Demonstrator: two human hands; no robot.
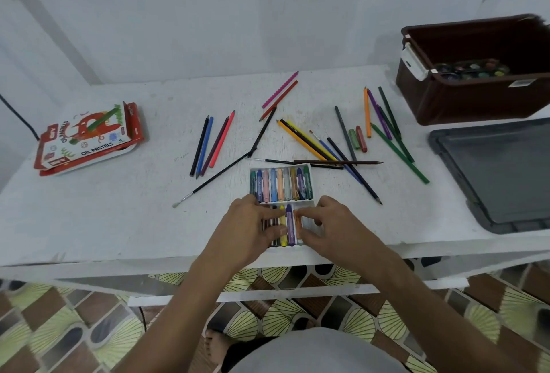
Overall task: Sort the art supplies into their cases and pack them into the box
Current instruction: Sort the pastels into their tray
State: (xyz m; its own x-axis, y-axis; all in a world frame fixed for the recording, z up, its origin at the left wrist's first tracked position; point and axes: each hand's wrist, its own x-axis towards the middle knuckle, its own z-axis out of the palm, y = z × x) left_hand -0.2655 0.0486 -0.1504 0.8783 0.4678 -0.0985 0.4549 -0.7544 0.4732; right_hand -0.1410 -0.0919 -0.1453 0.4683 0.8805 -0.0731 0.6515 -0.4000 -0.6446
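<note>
Two big things sitting at the right of the white surface (119, 217): a brown box (464, 104) with paint pots inside, and a grey lid (506, 176) just beside it. Lying at the far left, the red pastel carton (89, 140). Spreading across the middle, loose pencils (312, 146) and thin brushes, light and prone to rolling. Sitting at the near edge, a white tray (309, 168) of pastels (281, 185), far row full, near row partly filled. Judging the tray flimsy and light: best lifting by both short ends, kept level. Judging the sticks waxy, soft, snappable: pinching mid-barrel, gently. Left hand (253, 223) curling over the near row, fingers bent, apparently steadying sticks. Right hand (330, 220) pinching the orange pastel (297, 217) between thumb and fingertips. Two stray pastels (358, 138) waiting among the pencils.
</note>
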